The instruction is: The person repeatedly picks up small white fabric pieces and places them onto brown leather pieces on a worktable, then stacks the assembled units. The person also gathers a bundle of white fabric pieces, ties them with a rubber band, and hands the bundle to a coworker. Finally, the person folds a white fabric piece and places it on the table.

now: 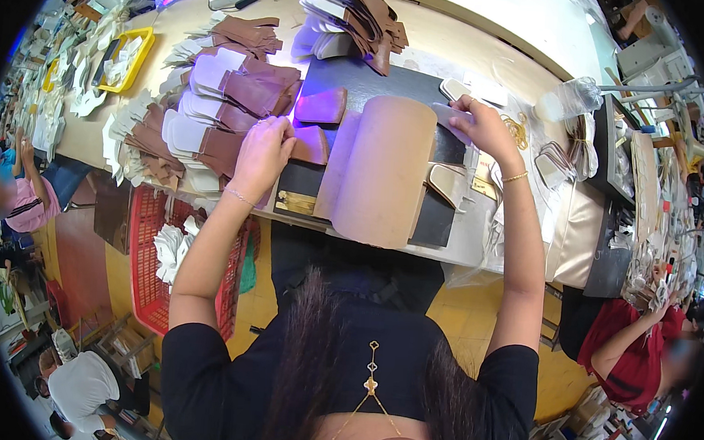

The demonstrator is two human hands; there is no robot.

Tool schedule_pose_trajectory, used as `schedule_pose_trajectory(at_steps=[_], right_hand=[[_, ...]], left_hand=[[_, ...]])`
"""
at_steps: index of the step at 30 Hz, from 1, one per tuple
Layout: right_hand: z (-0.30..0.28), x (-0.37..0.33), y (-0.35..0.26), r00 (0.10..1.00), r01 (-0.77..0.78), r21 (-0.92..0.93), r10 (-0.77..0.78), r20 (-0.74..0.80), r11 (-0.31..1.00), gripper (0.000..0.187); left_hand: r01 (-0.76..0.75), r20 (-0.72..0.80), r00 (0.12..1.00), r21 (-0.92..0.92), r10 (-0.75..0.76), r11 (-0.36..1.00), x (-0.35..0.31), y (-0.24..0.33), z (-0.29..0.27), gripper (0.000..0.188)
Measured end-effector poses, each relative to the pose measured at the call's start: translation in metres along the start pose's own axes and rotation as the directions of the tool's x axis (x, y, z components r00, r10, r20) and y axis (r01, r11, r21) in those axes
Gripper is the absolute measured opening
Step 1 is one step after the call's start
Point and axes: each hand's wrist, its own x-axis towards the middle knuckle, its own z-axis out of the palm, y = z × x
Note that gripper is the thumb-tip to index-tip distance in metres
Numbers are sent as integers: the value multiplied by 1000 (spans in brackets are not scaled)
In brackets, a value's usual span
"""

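Note:
My right hand pinches a pale grey rounded flat piece beside a wide, tan, curved block. My left hand is closed, fingertips together, at the left edge of a brown rounded leather-like piece; whether anything is between the fingers is hidden. A similar brown piece lies just beyond it on the black board. To the right of the block, a pale piece with a dark edge rests on the board. A gold-coloured metal strip lies near the table's front edge.
Stacks of brown-and-white pieces crowd the table's left side; another pile stands at the back. A plastic bottle and rubber bands are at right. A red basket stands below left, a yellow tray far left. Other people work on both sides.

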Motion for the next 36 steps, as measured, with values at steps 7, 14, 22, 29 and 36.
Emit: schedule_pose_trajectory(at_steps=[7, 14, 22, 29, 36], right_hand=[[-1, -2, 12, 989, -81, 318, 115, -90, 945, 26], [-10, -34, -8, 945, -29, 675, 240, -222, 737, 23], [-21, -83, -50, 960, 81, 819, 175, -217, 567, 23], [-19, -100, -76, 971, 63, 864, 171, -170, 499, 21], [-17, -122, -104, 983, 55, 840, 117, -140, 540, 21]], left_hand=[[-10, -92, 996, 135, 23, 991, -4, -3, 1, 21], [69, -107, 993, 98, -58, 993, -3, 1, 0, 19], [132, 54, 990, -90, -128, 987, 7, -5, -7, 21], [283, 120, 953, -13, -279, 959, 10, -8, -12, 21], [-18, -13, 1000, 89, 19, 996, 0, 3, -3, 21]])
